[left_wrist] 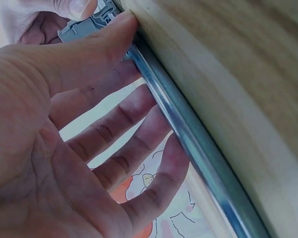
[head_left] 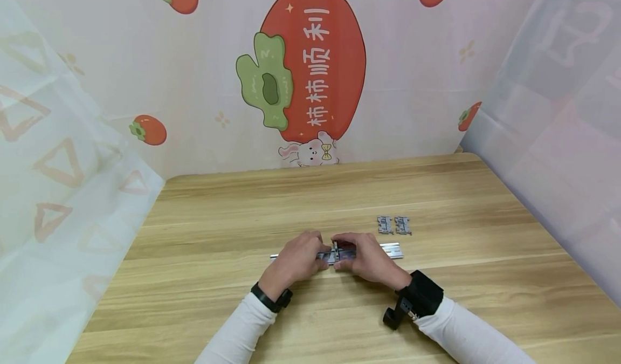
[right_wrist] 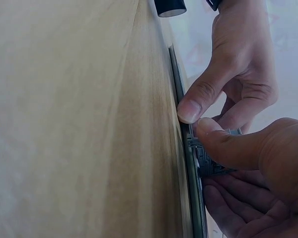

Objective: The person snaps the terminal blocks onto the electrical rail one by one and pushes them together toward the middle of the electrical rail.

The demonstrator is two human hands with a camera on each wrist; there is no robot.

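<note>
A silver metal mounting rail (head_left: pixel 392 250) lies lengthwise on the table. My left hand (head_left: pixel 301 257) grips the rail left of its middle, with the thumb on the near edge and the fingertips on the far edge in the left wrist view. Beside it, my right hand (head_left: pixel 367 257) pinches a grey terminal block (right_wrist: pixel 208 161) standing upright on the rail. The right thumb (right_wrist: pixel 228 146) covers part of the block, so I cannot tell whether its foot is fully seated. In the right wrist view both thumbs are close together.
Two more grey terminal blocks, a left one (head_left: pixel 385 225) and a right one (head_left: pixel 402 225), lie flat behind the rail's right end. The wooden table (head_left: pixel 218 207) meets a printed curtain (head_left: pixel 204 83) at the back, with hanging sheets on both sides.
</note>
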